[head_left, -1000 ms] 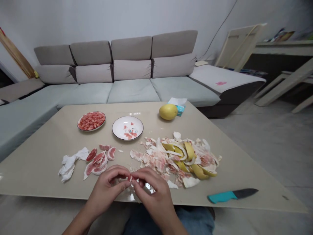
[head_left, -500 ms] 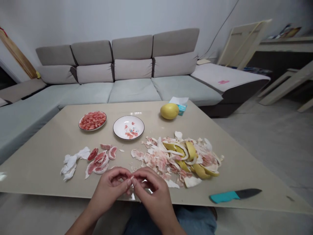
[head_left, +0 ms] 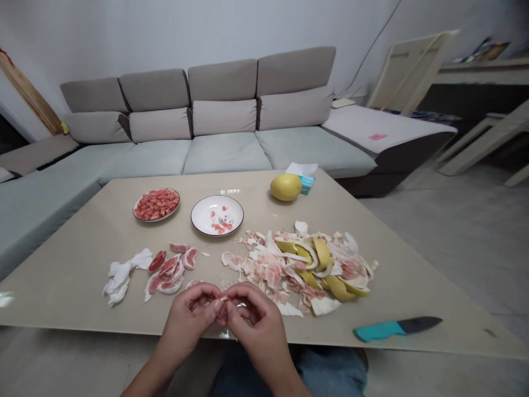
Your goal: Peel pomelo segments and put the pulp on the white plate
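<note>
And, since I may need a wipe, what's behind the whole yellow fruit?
A blue tissue pack with a white tissue on top; the yellow fruit hides the pack's left part.

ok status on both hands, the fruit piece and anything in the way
Left hand and right hand pinching fruit piece, mostly hidden. Peel heap just beyond right hand. Knife further right; neither seems in the way.

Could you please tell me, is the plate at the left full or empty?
Full: pink pieces cover nearly the whole left plate, leaving mostly its dark-edged rim to see.
</note>
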`<state>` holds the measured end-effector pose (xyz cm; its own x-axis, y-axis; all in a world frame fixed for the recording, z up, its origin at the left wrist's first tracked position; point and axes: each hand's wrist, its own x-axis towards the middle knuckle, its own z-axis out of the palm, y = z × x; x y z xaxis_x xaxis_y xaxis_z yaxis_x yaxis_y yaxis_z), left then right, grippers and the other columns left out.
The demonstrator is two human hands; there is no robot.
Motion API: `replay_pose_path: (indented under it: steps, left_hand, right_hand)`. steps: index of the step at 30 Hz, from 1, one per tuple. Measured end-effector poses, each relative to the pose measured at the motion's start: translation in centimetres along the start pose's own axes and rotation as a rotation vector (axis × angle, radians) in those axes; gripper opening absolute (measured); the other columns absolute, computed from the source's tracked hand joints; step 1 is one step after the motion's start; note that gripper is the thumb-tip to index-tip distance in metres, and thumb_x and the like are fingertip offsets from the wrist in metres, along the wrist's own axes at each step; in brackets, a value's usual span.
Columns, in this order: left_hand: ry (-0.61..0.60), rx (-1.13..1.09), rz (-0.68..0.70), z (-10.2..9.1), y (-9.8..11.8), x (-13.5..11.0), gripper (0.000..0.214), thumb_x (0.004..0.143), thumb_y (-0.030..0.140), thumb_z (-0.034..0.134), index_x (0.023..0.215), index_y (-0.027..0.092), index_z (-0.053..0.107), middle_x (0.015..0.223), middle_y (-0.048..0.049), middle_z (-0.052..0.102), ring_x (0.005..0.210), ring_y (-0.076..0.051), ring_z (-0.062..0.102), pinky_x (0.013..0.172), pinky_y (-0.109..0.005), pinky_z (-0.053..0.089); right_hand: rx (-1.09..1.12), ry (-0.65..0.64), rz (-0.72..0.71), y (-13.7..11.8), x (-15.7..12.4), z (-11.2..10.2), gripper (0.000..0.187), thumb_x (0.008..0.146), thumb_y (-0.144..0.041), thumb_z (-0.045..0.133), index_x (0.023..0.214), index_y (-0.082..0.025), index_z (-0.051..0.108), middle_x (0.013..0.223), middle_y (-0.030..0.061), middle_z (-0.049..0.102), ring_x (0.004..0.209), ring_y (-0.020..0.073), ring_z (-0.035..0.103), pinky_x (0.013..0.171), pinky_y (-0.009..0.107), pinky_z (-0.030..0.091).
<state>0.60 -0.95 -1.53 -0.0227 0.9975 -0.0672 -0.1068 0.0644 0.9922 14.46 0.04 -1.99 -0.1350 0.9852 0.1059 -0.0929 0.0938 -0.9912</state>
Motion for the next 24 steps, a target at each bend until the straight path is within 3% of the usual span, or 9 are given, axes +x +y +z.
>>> replay_pose_path:
  steps: [4,9,13,20,24]
  left_hand:
    - [-0.008,0.026,0.001,-0.3,0.2,0.1,0.014,0.076,0.029,0.073,0.076,0.016,0.068,0.070,0.0002,0.062,0.058,-0.012,0.060,0.057,-0.021,0.051]
    - [-0.004,0.293,0.187,-0.8,0.4,-0.2,0.004,0.080,0.021,0.068,0.079,0.018,0.070,0.083,-0.0042,0.065,0.077,-0.016,0.062,0.066,-0.021,0.053]
    - [-0.007,0.381,0.268,-1.1,0.3,-0.6,0.005,0.082,0.019,0.065,0.083,0.020,0.070,0.088,-0.0055,0.065,0.084,-0.017,0.062,0.070,-0.021,0.054]
    - [-0.017,0.208,0.171,-1.2,0.4,-0.6,0.003,0.082,0.019,0.066,0.084,0.020,0.068,0.086,-0.0031,0.066,0.082,-0.015,0.064,0.073,-0.021,0.054]
    - [-0.026,0.185,0.146,-1.3,0.5,-0.5,0.002,0.081,0.020,0.067,0.083,0.019,0.068,0.084,-0.0025,0.065,0.080,-0.014,0.063,0.071,-0.020,0.053]
  right_hand:
    - [0.094,-0.038,0.116,-0.2,0.2,0.0,0.011,0.074,-0.027,0.067,0.075,-0.017,0.062,0.075,0.0031,0.061,0.063,0.0151,0.061,0.054,0.024,0.052]
    - [0.118,-0.112,0.218,-0.2,0.6,-0.4,0.014,0.073,-0.027,0.068,0.074,-0.017,0.058,0.063,-0.0019,0.056,0.053,0.0094,0.051,0.047,0.018,0.040]
    - [0.109,-0.143,0.182,-0.2,0.6,-0.7,0.014,0.074,-0.026,0.067,0.074,-0.017,0.057,0.075,0.0009,0.061,0.062,0.0113,0.055,0.053,0.019,0.044]
    - [-0.012,-0.184,0.115,-0.5,0.7,-1.1,0.015,0.076,-0.025,0.068,0.090,-0.019,0.068,0.086,0.0039,0.067,0.075,0.0152,0.063,0.063,0.022,0.052]
    - [-0.090,-0.163,0.029,-0.5,0.8,-1.2,0.006,0.078,-0.021,0.066,0.080,-0.019,0.071,0.087,0.0039,0.068,0.076,0.0148,0.064,0.062,0.020,0.052]
